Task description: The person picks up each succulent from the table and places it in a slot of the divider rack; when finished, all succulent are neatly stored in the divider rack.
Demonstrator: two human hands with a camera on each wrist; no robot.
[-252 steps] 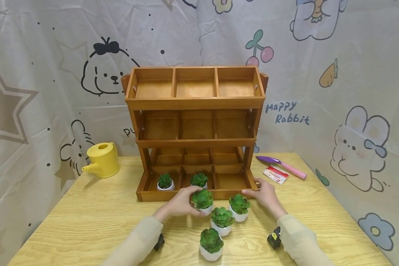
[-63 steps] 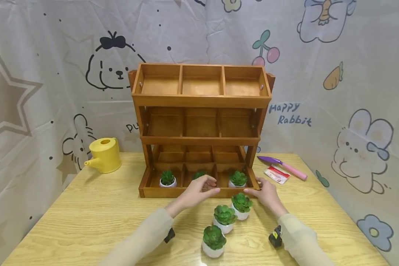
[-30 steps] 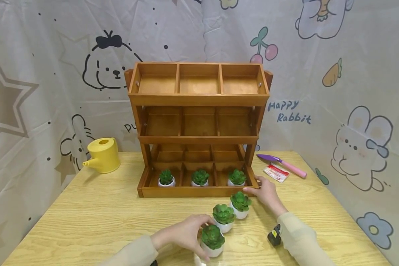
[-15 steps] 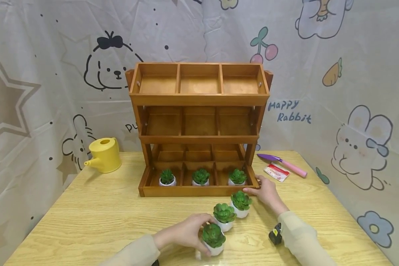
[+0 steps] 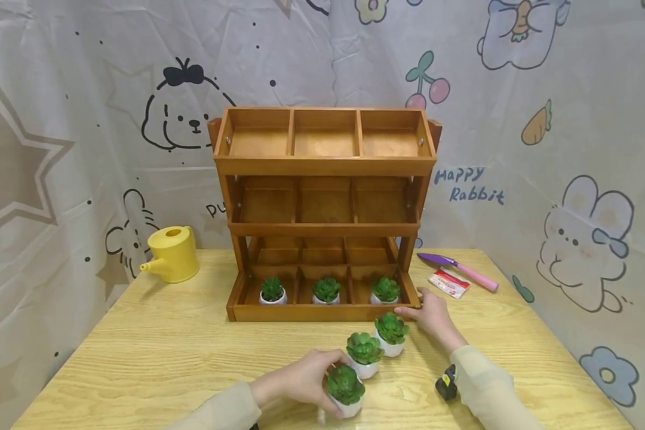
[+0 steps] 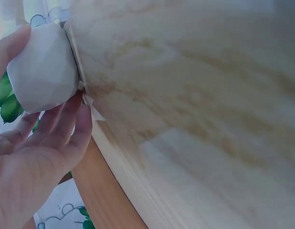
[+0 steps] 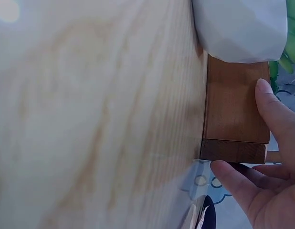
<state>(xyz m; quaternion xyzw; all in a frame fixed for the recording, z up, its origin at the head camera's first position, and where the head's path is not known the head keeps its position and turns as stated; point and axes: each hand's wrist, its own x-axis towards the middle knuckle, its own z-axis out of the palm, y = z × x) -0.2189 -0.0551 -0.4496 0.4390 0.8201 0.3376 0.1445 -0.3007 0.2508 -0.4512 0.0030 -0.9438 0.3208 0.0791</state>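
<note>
My left hand (image 5: 314, 377) holds the nearest potted succulent (image 5: 346, 388) at the front of the table, thumb on one side of its white pot and fingers on the other. In the left wrist view the faceted white pot (image 6: 45, 69) sits between thumb and fingertips. Just behind stand two more succulents, a middle one (image 5: 364, 353) and a farther one (image 5: 391, 331). My right hand (image 5: 434, 316) grips the front right corner of the wooden tiered shelf (image 5: 322, 313); its thumb lies on the front board (image 7: 238, 102) in the right wrist view.
Three small succulents, left (image 5: 272, 290), middle (image 5: 326, 291) and right (image 5: 385, 290), occupy the bottom tier's front compartments. A yellow watering can (image 5: 173, 254) stands at the left. A purple-bladed trowel with pink handle (image 5: 475, 277) and a red-and-white packet (image 5: 449, 282) lie at the right.
A succulent that my left hand held in front of the shelf now sits in the bottom right compartment. My left hand has come back to the nearest succulent. My right hand stays at the corner.
</note>
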